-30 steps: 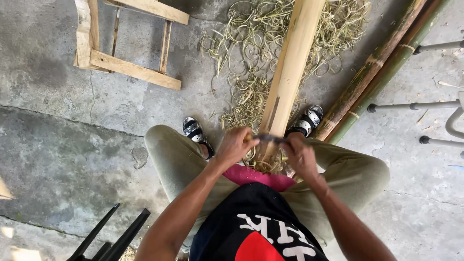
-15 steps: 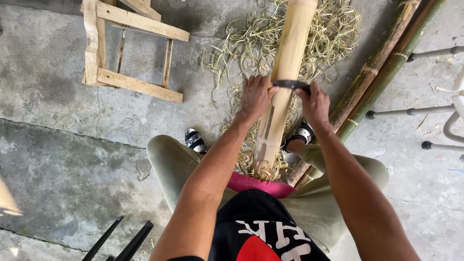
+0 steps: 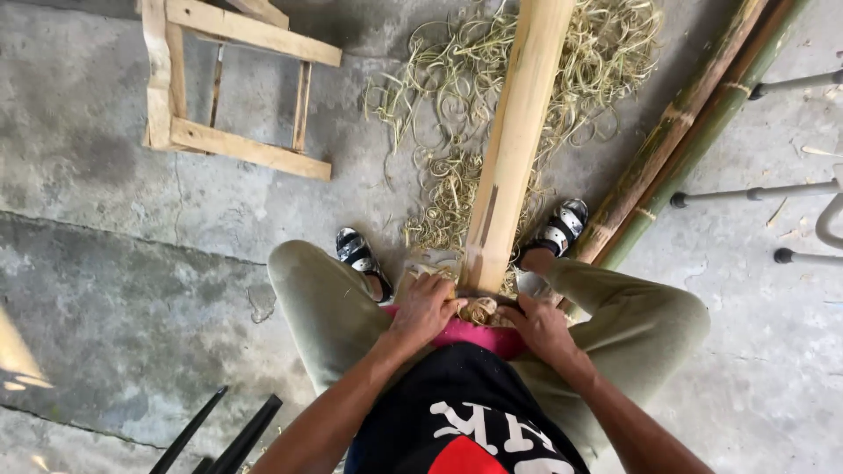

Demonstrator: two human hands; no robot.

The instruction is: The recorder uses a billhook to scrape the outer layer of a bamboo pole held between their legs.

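Note:
A pale, peeled bamboo pole (image 3: 514, 140) runs from the top of the view down to my lap, between my knees. My left hand (image 3: 428, 307) and my right hand (image 3: 543, 326) are closed on either side of its near end, close to my body. A curl of fresh shavings (image 3: 479, 310) sits between them and hides most of the dark scraping blade they grip. My feet in sandals (image 3: 356, 250) rest on the concrete on both sides of the pole.
A heap of stringy bamboo shavings (image 3: 606, 53) lies under and around the pole. A wooden frame (image 3: 246, 149) lies at the upper left. Two green bamboo poles (image 3: 694, 123) slant at the right beside metal legs (image 3: 755, 189). Black bars (image 3: 237, 434) poke in at the bottom left.
Both hands have pulled the blade down the pole from well up its length back to my lap, and a curl of shavings has gathered at the near end.

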